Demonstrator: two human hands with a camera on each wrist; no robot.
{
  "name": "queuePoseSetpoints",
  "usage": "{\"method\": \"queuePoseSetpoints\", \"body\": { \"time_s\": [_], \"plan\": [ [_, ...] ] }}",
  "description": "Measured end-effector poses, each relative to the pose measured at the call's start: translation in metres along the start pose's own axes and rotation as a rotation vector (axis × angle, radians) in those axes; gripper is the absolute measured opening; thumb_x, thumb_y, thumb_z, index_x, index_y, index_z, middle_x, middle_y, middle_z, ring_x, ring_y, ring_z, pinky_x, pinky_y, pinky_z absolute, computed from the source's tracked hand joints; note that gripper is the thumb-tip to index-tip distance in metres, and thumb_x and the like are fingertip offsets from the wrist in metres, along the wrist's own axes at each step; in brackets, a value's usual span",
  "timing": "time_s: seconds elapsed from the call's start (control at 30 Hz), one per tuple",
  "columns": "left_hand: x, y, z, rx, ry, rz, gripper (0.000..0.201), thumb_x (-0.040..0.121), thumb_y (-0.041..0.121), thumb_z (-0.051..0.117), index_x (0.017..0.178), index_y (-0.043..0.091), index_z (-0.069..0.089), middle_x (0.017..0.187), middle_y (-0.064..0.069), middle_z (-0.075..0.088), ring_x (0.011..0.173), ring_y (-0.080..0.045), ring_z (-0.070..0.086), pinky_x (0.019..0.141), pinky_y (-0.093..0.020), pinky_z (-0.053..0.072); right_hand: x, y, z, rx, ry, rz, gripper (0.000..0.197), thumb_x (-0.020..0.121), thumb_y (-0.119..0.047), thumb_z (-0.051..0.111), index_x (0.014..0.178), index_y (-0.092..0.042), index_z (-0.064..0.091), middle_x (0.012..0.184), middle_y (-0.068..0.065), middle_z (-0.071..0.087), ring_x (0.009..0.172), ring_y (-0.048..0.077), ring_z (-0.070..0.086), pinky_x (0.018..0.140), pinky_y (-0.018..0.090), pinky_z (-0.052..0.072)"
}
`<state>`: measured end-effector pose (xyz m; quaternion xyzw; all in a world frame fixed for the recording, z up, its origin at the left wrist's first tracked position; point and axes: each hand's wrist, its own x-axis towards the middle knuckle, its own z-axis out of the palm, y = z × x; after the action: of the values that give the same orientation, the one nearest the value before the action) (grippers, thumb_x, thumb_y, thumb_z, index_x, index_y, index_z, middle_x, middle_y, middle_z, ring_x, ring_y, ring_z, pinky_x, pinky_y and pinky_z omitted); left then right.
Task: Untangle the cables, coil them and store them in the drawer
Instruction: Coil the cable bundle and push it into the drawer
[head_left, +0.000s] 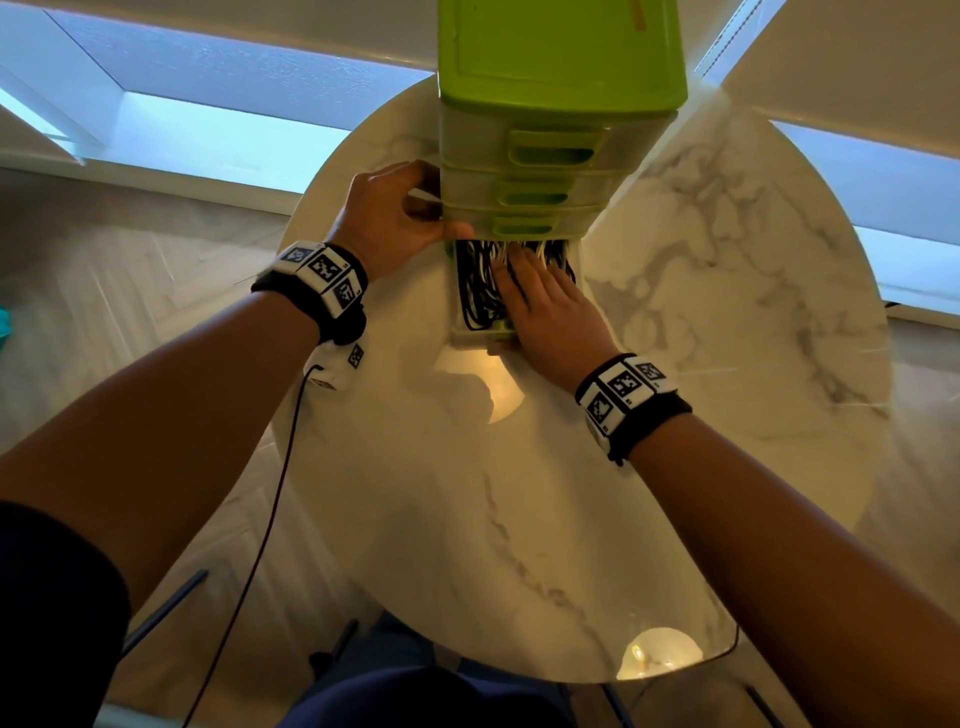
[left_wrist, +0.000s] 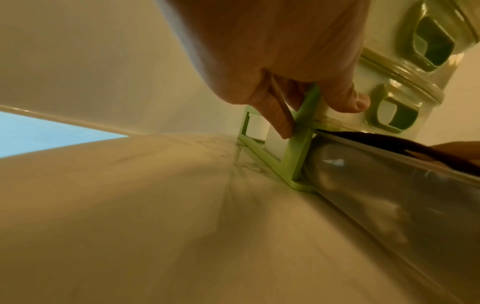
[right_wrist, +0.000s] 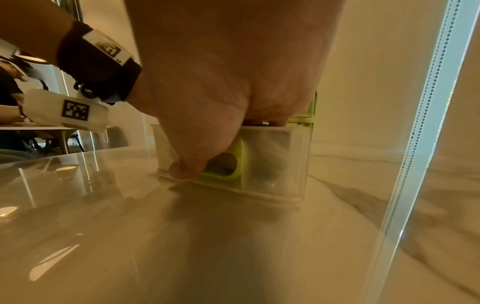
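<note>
A green drawer unit (head_left: 561, 78) stands at the far side of the round marble table (head_left: 727, 260). Its bottom drawer (head_left: 470, 335) is pulled out toward me and holds black and white cables (head_left: 480, 280). My left hand (head_left: 410, 213) grips the unit's left frame (left_wrist: 296, 152), fingers curled round the green post and thumb on the drawer front above. My right hand (head_left: 550, 306) lies flat on the cables with straight fingers. Its thumb (right_wrist: 187, 168) rests against the drawer's clear front wall (right_wrist: 280, 160), beside the green handle (right_wrist: 240, 160). The cables under the palm are hidden.
Three closed drawers (head_left: 524, 197) sit above the open one. The table's near edge (head_left: 571, 675) curves in front of me, with lamp glare on it. A thin black wire (head_left: 270, 493) hangs from my left wrist band over the table's left edge.
</note>
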<state>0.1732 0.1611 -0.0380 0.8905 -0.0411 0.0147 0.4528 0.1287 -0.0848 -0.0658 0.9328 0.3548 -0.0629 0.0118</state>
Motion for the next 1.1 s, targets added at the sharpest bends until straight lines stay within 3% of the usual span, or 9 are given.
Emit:
{"method": "queuePoseSetpoints", "body": {
  "time_s": [0.2, 0.4, 0.47, 0.53, 0.6, 0.73, 0.93, 1.0, 1.1],
  "plan": [
    [0.001, -0.003, 0.019, -0.081, -0.156, -0.116, 0.111, 0.059, 0.051, 0.094, 0.144, 0.018, 0.032, 0.144, -0.009, 0.042, 0.122, -0.026, 0.058, 0.093, -0.039, 0.059, -0.005, -0.008, -0.011, 0.051, 0.006, 0.029, 0.092, 0.085, -0.048, 0.071, 0.154, -0.002, 0.031, 0.158, 0.022, 0.033, 0.147, 0.039, 0.031, 0.120, 0.052, 0.029],
    [0.005, -0.008, 0.034, -0.040, -0.025, -0.140, 0.116, 0.053, 0.051, 0.095, 0.144, 0.012, 0.035, 0.140, -0.015, 0.045, 0.122, -0.033, 0.057, 0.091, -0.053, 0.058, -0.028, 0.005, -0.014, 0.233, 0.370, 0.173, 0.058, 0.076, -0.040, 0.080, 0.119, -0.006, 0.061, 0.123, 0.013, 0.059, 0.112, 0.031, 0.056, 0.097, 0.041, 0.042],
    [-0.002, -0.004, 0.031, -0.105, -0.032, -0.149, 0.110, 0.062, 0.042, 0.096, 0.145, 0.008, 0.033, 0.143, -0.014, 0.041, 0.121, -0.028, 0.059, 0.091, -0.047, 0.060, -0.034, 0.019, -0.014, 0.400, 0.351, 0.346, 0.092, 0.065, -0.056, 0.084, 0.131, -0.003, 0.049, 0.133, 0.016, 0.049, 0.121, 0.031, 0.048, 0.103, 0.041, 0.042],
    [-0.012, -0.003, 0.030, -0.116, -0.078, -0.136, 0.112, 0.069, 0.036, 0.095, 0.151, 0.007, 0.025, 0.149, -0.012, 0.031, 0.129, -0.022, 0.053, 0.101, -0.041, 0.056, -0.034, 0.040, -0.014, 0.647, 0.202, 0.456, 0.142, 0.050, -0.064, 0.090, 0.155, -0.006, 0.015, 0.157, 0.016, 0.023, 0.145, 0.031, 0.024, 0.120, 0.043, 0.026],
    [-0.024, -0.003, 0.030, -0.088, -0.172, -0.118, 0.138, 0.060, 0.045, 0.097, 0.158, 0.009, 0.006, 0.158, -0.010, 0.015, 0.144, -0.022, 0.036, 0.114, -0.040, 0.044, -0.023, 0.060, -0.014, 0.845, 0.056, 0.420, 0.165, 0.043, -0.063, 0.094, 0.158, -0.016, -0.015, 0.168, 0.005, -0.003, 0.154, 0.023, 0.003, 0.125, 0.043, 0.013],
    [-0.037, -0.006, 0.034, 0.000, -0.293, -0.093, 0.176, 0.036, 0.062, 0.100, 0.160, 0.017, -0.018, 0.166, 0.003, -0.004, 0.156, -0.023, 0.010, 0.124, -0.040, 0.024, 0.001, 0.075, -0.017, 1.057, 0.000, 0.204, 0.162, 0.042, -0.050, 0.101, 0.158, -0.023, -0.008, 0.163, -0.006, 0.022, 0.151, 0.013, 0.023, 0.122, 0.047, 0.030],
    [-0.031, -0.010, 0.033, -0.129, -0.087, -0.018, 0.127, 0.062, 0.034, 0.097, 0.154, -0.001, 0.018, 0.146, -0.001, 0.026, 0.133, -0.006, 0.044, 0.106, -0.009, 0.039, 0.011, 0.075, -0.008, 1.019, 0.230, 0.328, 0.130, 0.047, -0.051, 0.098, 0.147, -0.012, 0.024, 0.141, 0.000, 0.045, 0.129, 0.015, 0.048, 0.108, 0.028, 0.044],
    [-0.026, -0.007, 0.035, -0.132, -0.006, -0.079, 0.104, 0.069, 0.032, 0.095, 0.148, 0.007, 0.032, 0.141, 0.003, 0.036, 0.124, -0.012, 0.055, 0.098, -0.013, 0.049, 0.019, 0.070, -0.013, 1.043, 0.297, 0.405, 0.112, 0.051, -0.045, 0.098, 0.138, -0.015, 0.034, 0.134, -0.002, 0.052, 0.121, 0.013, 0.054, 0.100, 0.021, 0.047],
    [-0.020, -0.006, 0.041, -0.132, 0.127, -0.117, 0.076, 0.074, 0.027, 0.093, 0.131, 0.006, 0.047, 0.131, -0.002, 0.051, 0.109, -0.020, 0.067, 0.088, -0.027, 0.060, 0.024, 0.062, -0.019, 1.007, 0.375, 0.504, 0.085, 0.058, -0.041, 0.095, 0.123, -0.017, 0.046, 0.117, -0.005, 0.063, 0.101, 0.013, 0.060, 0.087, 0.032, 0.055]
  ]
}}
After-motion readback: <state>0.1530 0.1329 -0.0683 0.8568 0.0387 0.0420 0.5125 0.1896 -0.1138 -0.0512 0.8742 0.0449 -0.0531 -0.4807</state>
